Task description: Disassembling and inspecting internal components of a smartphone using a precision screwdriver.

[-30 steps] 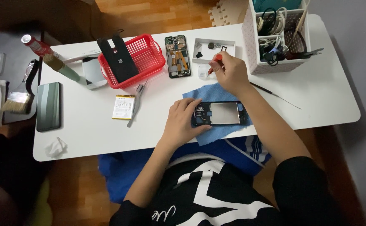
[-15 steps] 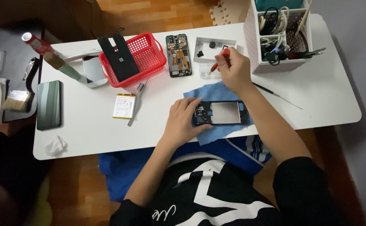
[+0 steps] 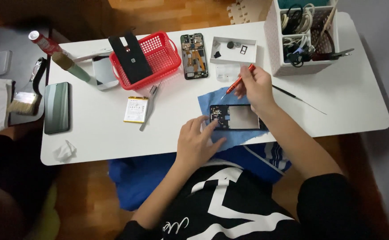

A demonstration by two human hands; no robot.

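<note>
Opened phone frame (image 3: 238, 117) flat on a blue cloth (image 3: 230, 133) at the near middle of the white table (image 3: 350, 102), pinned at its left end by the left hand (image 3: 197, 143), fingers spread. Right hand (image 3: 256, 86) closed around a red screwdriver (image 3: 237, 82), tip angled down just beyond the frame's far edge. Farther off, a small white tray (image 3: 233, 50) of parts, a circuit board (image 3: 194, 55) and a red basket (image 3: 159, 53).

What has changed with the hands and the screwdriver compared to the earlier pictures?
The right hand drew the red screwdriver back from the small white tray toward the opened phone on the blue cloth. The left hand stayed on the phone's left end.
</note>
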